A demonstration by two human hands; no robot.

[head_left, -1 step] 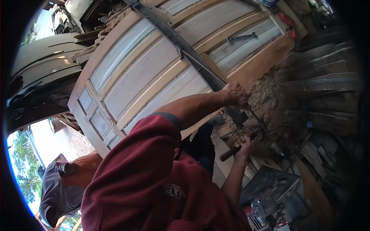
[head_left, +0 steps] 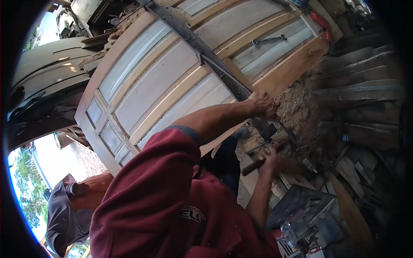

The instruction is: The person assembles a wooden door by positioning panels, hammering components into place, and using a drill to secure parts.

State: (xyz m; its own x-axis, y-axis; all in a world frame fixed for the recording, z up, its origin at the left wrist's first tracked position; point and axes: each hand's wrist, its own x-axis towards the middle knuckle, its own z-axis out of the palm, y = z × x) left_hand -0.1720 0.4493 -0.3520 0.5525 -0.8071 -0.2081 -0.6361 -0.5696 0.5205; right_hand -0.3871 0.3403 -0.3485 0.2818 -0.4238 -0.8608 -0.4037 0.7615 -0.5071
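Observation:
A long dark metal bar clamp (head_left: 195,43) lies across a panelled wooden door (head_left: 157,79). My left hand (head_left: 263,105) is closed around the clamp near its lower end, by the door's edge. Below that hand, a dark rod (head_left: 289,133) slants down to the right; its upper end is hidden. My right hand (head_left: 269,160) grips a hammer (head_left: 251,167) by its wooden handle, lower down and apart from my left hand. Motion smears the hammer's head. On the door's far right panel rests a metal wrench (head_left: 269,39).
Sawdust and shavings (head_left: 297,101) heap beside the door's edge. Stacked boards (head_left: 357,92) line the right side. A dark flat-topped box (head_left: 301,204) and a clear bottle (head_left: 288,232) are at lower right. A red-handled tool (head_left: 320,26) touches the door's far corner. Another person (head_left: 75,206) bends at lower left.
My right hand has risen slightly with the hammer, whose handle end has shifted up and left. My left hand stays on the bar clamp.

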